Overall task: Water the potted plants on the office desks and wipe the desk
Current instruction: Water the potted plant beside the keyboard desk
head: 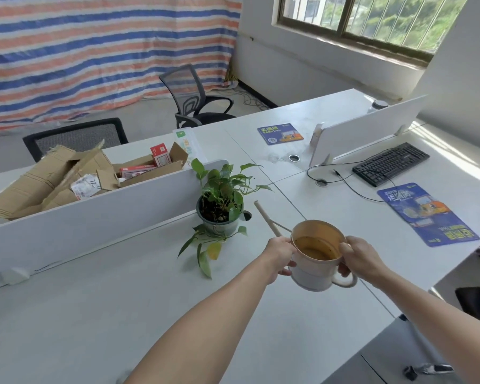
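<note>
While both hands hold it up over the bench [94, 295], the watering can [315, 268] hangs nearly level, its open top showing a brown inside. The left hand [279, 257] grips the can's wall where the spout [266, 217] starts, and the right hand [363, 259] is curled round the handle side with the thumb at the rim. The thin spout slants up and away to the left, and its tip ends just to the right of the plant [225, 189], not over the pot [219, 227]. That green pot stands on the bench at its far edge, by the end of the low divider [94, 212], with a few trailing leaves lying on the surface on the near side. Toward the right edge lies a blue mat [427, 217], and past it a black keyboard [391, 163]. Behind the divider sits an open cardboard box [53, 178]. Farther off are a second blue mat [280, 133] and two mesh chairs [197, 98].
</note>
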Motion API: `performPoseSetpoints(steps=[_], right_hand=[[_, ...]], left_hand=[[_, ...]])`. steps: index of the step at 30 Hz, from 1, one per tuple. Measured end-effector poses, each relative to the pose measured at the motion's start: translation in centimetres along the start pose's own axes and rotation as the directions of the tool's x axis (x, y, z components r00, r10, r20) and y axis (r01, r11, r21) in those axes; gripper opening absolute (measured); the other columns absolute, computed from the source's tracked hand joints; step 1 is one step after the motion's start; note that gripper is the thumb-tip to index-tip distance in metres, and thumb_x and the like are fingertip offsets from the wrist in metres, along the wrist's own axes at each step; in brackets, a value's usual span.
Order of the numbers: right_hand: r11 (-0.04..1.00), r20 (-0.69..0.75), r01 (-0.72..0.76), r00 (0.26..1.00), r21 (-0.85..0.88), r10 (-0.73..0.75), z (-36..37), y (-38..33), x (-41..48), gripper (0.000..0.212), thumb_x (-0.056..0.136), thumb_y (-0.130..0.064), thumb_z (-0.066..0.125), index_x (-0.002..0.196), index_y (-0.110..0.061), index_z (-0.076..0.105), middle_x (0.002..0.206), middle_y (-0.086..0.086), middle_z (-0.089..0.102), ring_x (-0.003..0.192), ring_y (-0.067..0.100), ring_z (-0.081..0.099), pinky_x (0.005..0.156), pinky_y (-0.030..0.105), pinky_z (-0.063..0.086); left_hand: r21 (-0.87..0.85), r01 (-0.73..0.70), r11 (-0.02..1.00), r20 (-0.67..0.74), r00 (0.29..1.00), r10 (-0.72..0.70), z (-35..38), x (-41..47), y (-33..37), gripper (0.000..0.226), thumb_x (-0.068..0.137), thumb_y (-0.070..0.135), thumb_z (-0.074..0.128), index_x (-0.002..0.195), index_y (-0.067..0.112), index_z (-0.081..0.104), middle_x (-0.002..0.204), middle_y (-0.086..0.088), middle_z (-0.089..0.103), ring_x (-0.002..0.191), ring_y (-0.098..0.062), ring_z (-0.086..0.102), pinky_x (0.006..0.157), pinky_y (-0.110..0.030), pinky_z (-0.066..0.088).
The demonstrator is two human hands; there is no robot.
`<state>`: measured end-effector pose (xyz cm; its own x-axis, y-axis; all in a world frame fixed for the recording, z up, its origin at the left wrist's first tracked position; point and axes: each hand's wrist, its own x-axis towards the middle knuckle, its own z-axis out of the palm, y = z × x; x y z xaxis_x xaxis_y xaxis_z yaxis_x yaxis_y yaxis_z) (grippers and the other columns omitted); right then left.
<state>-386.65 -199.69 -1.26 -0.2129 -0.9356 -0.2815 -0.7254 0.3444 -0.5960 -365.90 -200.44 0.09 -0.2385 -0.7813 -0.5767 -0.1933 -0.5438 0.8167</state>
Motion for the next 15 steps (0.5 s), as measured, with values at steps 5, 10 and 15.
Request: performPoseSetpoints(steps=[5, 10, 15], right_hand=[[0.999, 0.006, -0.031, 0.999, 0.024, 0.031, -2.7, 4.4, 0.7, 0.022, 0.090, -0.012, 0.042, 0.083, -0.002, 0.060, 0.055, 0.007, 0.070, 0.058, 0.027, 0.070, 0.076, 0.045, 0.056], [0.994, -0.025, -0.090, 0.995, 0.059, 0.092, -4.1, 9.6, 1.7, 0.020, 0.092, -0.014, 0.043, 0.089, -0.005, 0.061, 0.056, 0.005, 0.071, 0.060, 0.024, 0.071, 0.073, 0.044, 0.057], [0.987, -0.001, -0.129, 0.992, 0.092, 0.130, -5.2, 14.5, 3.4, 0.016, 0.094, -0.016, 0.043, 0.096, -0.012, 0.058, 0.064, 0.010, 0.073, 0.063, 0.026, 0.072, 0.061, 0.043, 0.058]], left_hand=[[0.013, 0.023, 1.000, 0.024, 0.999, -0.023, 5.2, 0.8, 0.2, 0.028, 0.098, 0.008, 0.038, 0.114, 0.020, 0.057, 0.122, -0.004, 0.058, 0.093, -0.022, 0.059, 0.075, -0.035, 0.053], [-0.032, 0.052, 0.998, 0.054, 0.997, -0.050, 10.5, 2.6, 0.0, 0.030, 0.094, 0.005, 0.039, 0.090, 0.027, 0.060, 0.100, 0.002, 0.059, 0.089, -0.023, 0.056, 0.073, -0.034, 0.051], [-0.008, 0.103, 0.995, 0.070, 0.992, -0.102, 15.5, 5.3, -0.7, 0.030, 0.094, 0.009, 0.040, 0.112, 0.024, 0.060, 0.112, -0.002, 0.060, 0.089, -0.021, 0.056, 0.073, -0.034, 0.050]])
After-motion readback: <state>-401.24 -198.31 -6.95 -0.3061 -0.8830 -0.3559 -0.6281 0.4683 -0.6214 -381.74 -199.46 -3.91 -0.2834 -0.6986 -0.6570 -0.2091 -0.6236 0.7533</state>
